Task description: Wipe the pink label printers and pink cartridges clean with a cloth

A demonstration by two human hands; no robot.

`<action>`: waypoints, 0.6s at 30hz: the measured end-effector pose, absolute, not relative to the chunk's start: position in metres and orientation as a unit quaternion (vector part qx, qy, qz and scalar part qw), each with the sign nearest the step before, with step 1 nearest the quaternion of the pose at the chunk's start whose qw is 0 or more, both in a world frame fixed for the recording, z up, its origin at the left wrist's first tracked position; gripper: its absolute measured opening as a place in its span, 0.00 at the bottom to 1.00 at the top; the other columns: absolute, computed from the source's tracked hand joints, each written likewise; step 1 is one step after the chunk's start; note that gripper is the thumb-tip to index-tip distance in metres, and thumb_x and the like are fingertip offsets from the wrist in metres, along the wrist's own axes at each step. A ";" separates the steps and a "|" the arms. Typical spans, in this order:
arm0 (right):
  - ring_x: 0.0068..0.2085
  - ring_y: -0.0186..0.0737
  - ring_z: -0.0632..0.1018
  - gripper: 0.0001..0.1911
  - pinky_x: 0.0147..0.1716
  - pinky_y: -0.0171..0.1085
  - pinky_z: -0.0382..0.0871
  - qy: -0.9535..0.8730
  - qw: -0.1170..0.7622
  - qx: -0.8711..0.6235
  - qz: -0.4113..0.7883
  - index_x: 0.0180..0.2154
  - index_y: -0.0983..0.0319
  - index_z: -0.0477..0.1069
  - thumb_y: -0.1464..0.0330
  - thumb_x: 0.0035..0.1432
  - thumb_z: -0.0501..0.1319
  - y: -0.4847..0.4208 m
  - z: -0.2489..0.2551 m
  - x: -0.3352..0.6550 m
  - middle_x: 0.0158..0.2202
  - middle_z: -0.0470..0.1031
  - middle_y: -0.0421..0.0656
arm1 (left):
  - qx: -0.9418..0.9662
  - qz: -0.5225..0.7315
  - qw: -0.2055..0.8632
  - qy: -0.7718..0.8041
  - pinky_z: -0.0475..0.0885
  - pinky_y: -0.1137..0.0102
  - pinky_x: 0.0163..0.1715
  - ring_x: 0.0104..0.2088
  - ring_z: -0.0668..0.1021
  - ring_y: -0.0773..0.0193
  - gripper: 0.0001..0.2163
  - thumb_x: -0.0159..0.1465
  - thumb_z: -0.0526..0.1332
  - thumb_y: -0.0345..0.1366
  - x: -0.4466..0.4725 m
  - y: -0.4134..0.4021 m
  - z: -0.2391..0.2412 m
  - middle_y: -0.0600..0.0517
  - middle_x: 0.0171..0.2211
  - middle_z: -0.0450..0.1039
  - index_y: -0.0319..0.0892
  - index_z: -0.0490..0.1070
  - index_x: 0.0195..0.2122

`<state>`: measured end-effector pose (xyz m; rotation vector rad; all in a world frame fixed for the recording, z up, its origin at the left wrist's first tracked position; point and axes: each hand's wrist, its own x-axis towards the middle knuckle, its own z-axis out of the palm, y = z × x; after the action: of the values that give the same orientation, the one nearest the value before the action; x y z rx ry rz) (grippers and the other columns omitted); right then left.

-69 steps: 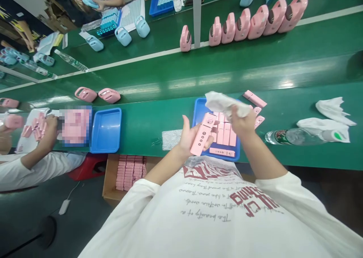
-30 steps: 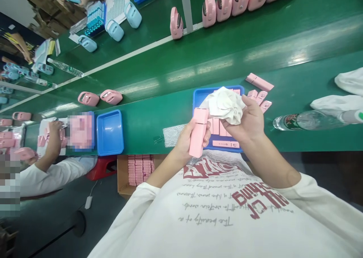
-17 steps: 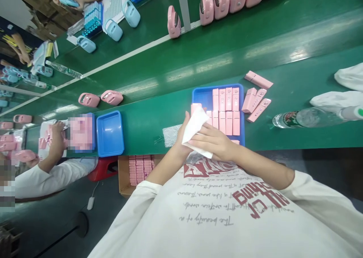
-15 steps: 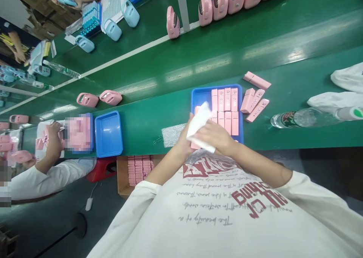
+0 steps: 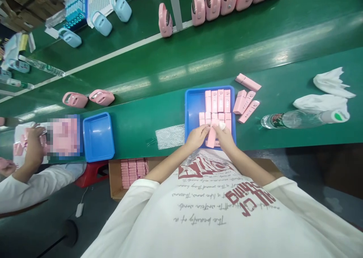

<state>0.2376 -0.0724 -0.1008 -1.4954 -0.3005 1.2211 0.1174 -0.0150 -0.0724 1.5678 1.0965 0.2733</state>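
Over the blue tray (image 5: 187, 108), both hands meet at one pink oblong case (image 5: 211, 139). My left hand (image 5: 197, 137) pinches it near its far end with thumb and fingers. My right hand (image 5: 226, 137) is closed around a crumpled white tissue (image 5: 222, 126) and presses at the same end of the case. Most of the tissue is hidden in the fingers. Inside the tray, pink oblong cases (image 5: 220, 101) stand in two rows, and another lies partly covered below my hands.
Loose pink cases (image 5: 248, 112) lie right of the tray, near a plastic bottle (image 5: 303, 118) and white cloths (image 5: 330, 82). Left are bubble wrap (image 5: 170, 136), another blue tray (image 5: 99, 137) and a co-worker's hand (image 5: 34, 148). A cardboard box (image 5: 115, 180) of pink pieces sits below the table edge.
The white tissue, spread out between both hands before, is now bunched in my right hand. My hands have lowered into the tray onto a pink case. The view has shifted slightly.
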 end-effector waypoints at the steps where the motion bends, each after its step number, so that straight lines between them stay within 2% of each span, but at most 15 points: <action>1: 0.31 0.40 0.76 0.24 0.30 0.39 0.73 -0.114 0.563 -0.652 0.495 0.33 0.64 0.70 0.49 0.45 0.64 -0.072 -0.106 0.249 0.27 0.75 0.41 | 0.709 0.075 0.530 0.459 0.66 0.65 0.49 0.45 0.74 0.56 0.15 0.67 0.52 0.43 0.117 -0.014 -0.075 0.47 0.41 0.73 0.43 0.72 0.47; 5: 0.41 0.43 0.76 0.18 0.43 0.44 0.72 -0.091 0.575 -0.734 0.350 0.34 0.62 0.67 0.55 0.48 0.62 -0.061 -0.119 0.315 0.34 0.75 0.43 | 0.782 -0.078 0.360 0.503 0.66 0.59 0.51 0.54 0.71 0.47 0.30 0.63 0.58 0.41 0.121 -0.009 -0.091 0.37 0.54 0.62 0.39 0.53 0.65; 8: 0.47 0.48 0.73 0.14 0.54 0.51 0.64 -0.117 0.538 -0.805 0.219 0.30 0.59 0.63 0.60 0.44 0.66 -0.048 -0.126 0.362 0.34 0.73 0.43 | 0.776 -0.118 0.344 0.515 0.67 0.59 0.50 0.52 0.72 0.46 0.35 0.62 0.58 0.37 0.127 -0.005 -0.105 0.35 0.55 0.58 0.38 0.44 0.68; 10: 0.50 0.52 0.71 0.17 0.57 0.55 0.59 -0.114 0.525 -0.822 0.188 0.27 0.56 0.59 0.63 0.41 0.68 -0.039 -0.130 0.380 0.32 0.71 0.43 | 0.769 -0.108 0.355 0.521 0.67 0.58 0.51 0.51 0.73 0.45 0.36 0.61 0.57 0.34 0.132 -0.003 -0.111 0.34 0.54 0.59 0.37 0.42 0.68; 13: 0.52 0.55 0.69 0.18 0.59 0.59 0.54 -0.122 0.533 -0.818 0.180 0.25 0.54 0.56 0.65 0.42 0.68 -0.027 -0.135 0.391 0.31 0.68 0.42 | 0.729 -0.059 0.400 0.553 0.62 0.54 0.56 0.56 0.68 0.40 0.39 0.56 0.58 0.27 0.134 0.002 -0.115 0.31 0.57 0.57 0.33 0.41 0.68; 16: 0.56 0.51 0.65 0.13 0.61 0.53 0.54 -0.141 0.567 -0.792 0.177 0.27 0.55 0.58 0.67 0.48 0.64 -0.023 -0.135 0.394 0.38 0.69 0.44 | 0.675 -0.018 0.464 0.574 0.57 0.51 0.60 0.60 0.63 0.39 0.40 0.53 0.58 0.24 0.128 0.009 -0.116 0.29 0.59 0.56 0.29 0.44 0.66; 18: 0.60 0.46 0.61 0.08 0.62 0.47 0.55 -0.153 0.601 -0.765 0.176 0.31 0.55 0.60 0.69 0.52 0.61 -0.025 -0.129 0.393 0.45 0.68 0.45 | 0.651 -0.007 0.502 0.570 0.60 0.53 0.59 0.59 0.66 0.42 0.36 0.54 0.58 0.25 0.120 0.014 -0.114 0.30 0.57 0.61 0.28 0.49 0.65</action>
<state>0.3934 -0.0255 -0.1292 -1.7721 -0.3549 0.4069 0.1202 0.0137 -0.1137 1.5737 1.3764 -0.0169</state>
